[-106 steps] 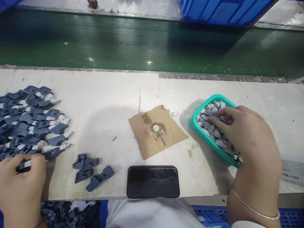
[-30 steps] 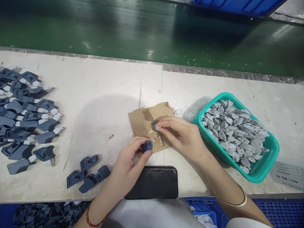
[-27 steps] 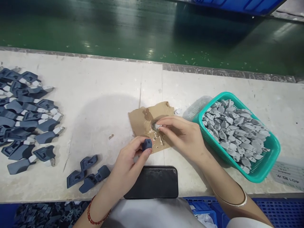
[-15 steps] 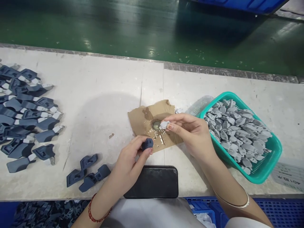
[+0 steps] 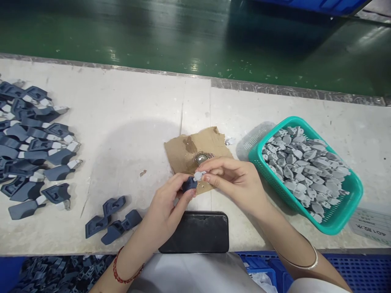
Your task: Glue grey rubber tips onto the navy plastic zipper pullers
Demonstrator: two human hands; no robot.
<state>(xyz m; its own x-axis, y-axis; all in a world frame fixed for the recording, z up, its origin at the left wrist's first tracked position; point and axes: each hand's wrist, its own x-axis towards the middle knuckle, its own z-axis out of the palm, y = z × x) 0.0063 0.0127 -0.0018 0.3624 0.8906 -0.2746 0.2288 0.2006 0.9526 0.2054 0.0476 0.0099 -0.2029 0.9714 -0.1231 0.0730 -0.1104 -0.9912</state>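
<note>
Worktop (image 5: 134, 97) of flat white board spreads across my remote view, a teal, rectangular plastic basket (image 5: 342, 224) to the right of the right hand (image 5: 236, 181). The left hand (image 5: 169, 199) clasps a dark-blue, blocky, plastic-looking part (image 5: 189, 184); just off its fingertips, the right hand pinches a pale-grey, leaf-shaped, plastic-looking piece (image 5: 200, 176), long axis aimed left at that part. Whether they touch, I cannot tell.
</note>
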